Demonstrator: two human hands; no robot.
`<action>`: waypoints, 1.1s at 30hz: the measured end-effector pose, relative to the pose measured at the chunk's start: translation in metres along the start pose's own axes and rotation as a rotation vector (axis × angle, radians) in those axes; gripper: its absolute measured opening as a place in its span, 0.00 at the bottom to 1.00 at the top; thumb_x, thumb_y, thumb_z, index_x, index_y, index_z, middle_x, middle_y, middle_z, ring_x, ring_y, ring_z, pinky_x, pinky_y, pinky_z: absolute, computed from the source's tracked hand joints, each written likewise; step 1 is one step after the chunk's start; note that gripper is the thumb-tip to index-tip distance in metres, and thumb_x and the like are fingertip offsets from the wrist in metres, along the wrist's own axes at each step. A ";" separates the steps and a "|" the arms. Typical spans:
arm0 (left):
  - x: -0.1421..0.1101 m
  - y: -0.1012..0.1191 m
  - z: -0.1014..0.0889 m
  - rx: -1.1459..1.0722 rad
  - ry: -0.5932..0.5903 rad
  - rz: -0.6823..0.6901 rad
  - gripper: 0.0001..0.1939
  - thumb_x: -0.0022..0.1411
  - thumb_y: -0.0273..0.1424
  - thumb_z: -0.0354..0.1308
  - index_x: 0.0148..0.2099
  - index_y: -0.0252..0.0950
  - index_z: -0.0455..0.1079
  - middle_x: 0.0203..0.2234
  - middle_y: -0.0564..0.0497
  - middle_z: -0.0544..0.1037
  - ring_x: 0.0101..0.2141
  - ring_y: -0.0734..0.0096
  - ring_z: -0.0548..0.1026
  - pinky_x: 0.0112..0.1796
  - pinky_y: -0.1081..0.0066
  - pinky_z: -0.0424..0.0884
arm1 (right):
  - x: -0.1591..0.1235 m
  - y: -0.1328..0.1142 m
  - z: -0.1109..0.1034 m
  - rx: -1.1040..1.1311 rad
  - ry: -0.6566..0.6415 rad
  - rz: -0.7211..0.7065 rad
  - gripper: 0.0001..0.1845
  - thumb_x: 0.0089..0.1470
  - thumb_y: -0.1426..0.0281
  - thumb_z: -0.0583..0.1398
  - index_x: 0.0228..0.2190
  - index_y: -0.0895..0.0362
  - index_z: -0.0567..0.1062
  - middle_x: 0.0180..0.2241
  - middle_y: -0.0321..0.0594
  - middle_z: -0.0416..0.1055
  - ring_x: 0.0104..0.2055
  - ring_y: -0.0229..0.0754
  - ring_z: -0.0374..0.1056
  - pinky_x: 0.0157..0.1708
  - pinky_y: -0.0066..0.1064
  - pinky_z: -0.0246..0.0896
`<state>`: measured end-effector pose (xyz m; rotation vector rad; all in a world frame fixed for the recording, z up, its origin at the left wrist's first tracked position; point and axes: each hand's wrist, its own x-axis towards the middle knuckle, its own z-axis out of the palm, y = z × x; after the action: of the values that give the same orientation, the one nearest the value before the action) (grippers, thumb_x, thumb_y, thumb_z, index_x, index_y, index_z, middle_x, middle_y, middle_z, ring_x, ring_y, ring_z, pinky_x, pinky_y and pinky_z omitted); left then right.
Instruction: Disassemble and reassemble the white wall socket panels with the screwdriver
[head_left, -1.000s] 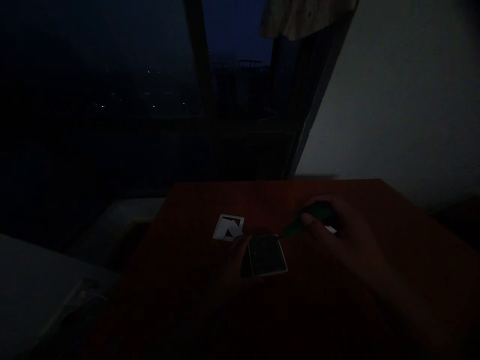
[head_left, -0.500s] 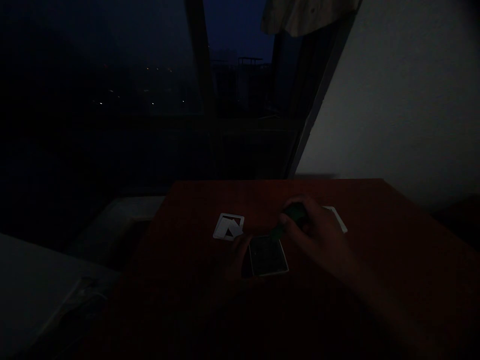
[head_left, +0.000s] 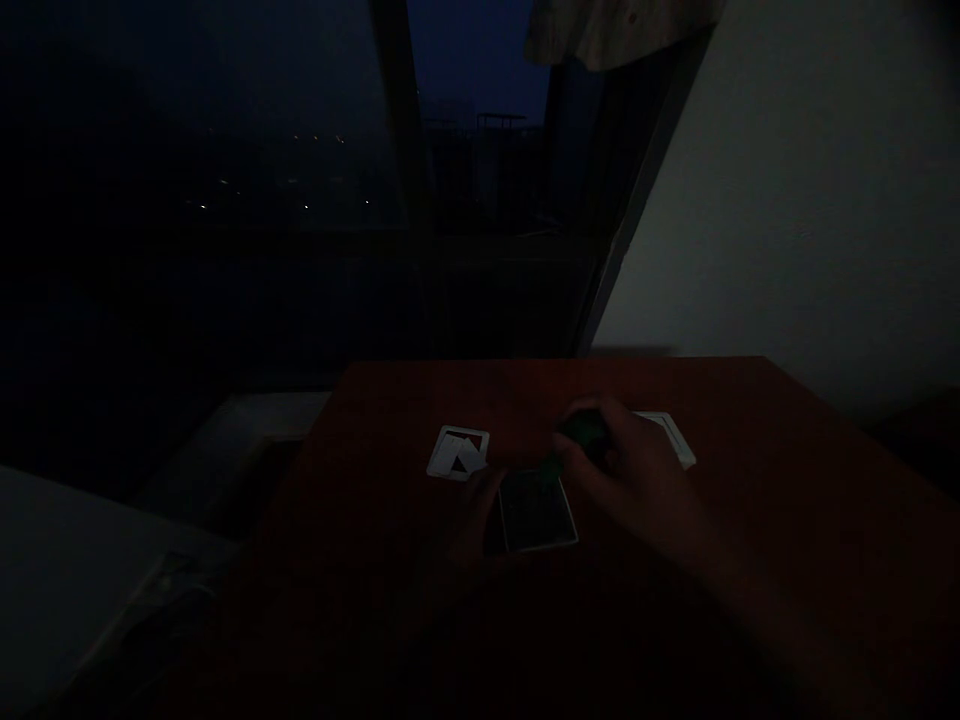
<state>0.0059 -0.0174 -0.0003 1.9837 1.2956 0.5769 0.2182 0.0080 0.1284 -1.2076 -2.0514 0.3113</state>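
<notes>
Gripping a green object [head_left: 587, 431], the right hand [head_left: 637, 475] is closed about its thicker part, with the narrower end over the far right corner of a dark, pale-edged square piece [head_left: 538, 515] on the red-brown table [head_left: 420, 385]; contact between the two cannot be determined. The left hand [head_left: 474, 520] curves around the square's left side, its lower part lost in shadow, so whether it grips or merely steadies cannot be told. Just beyond its fingers lies a white-bordered card [head_left: 436, 460]; a second white-edged item [head_left: 679, 440] is partly hidden behind the right hand. Relative to one second earlier, the green object lies farther left and more of the second item shows.
</notes>
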 end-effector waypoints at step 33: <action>0.000 0.006 -0.003 -0.011 -0.015 0.010 0.47 0.54 0.41 0.65 0.68 0.43 0.42 0.65 0.42 0.51 0.62 0.48 0.54 0.57 0.50 0.58 | 0.033 -0.034 -0.007 -0.113 -0.294 -0.195 0.19 0.57 0.65 0.57 0.50 0.55 0.67 0.42 0.41 0.74 0.36 0.42 0.71 0.30 0.30 0.59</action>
<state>0.0074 -0.0176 0.0062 1.9830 1.2708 0.5716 0.1903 0.0165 0.1666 -1.0659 -2.4501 0.2973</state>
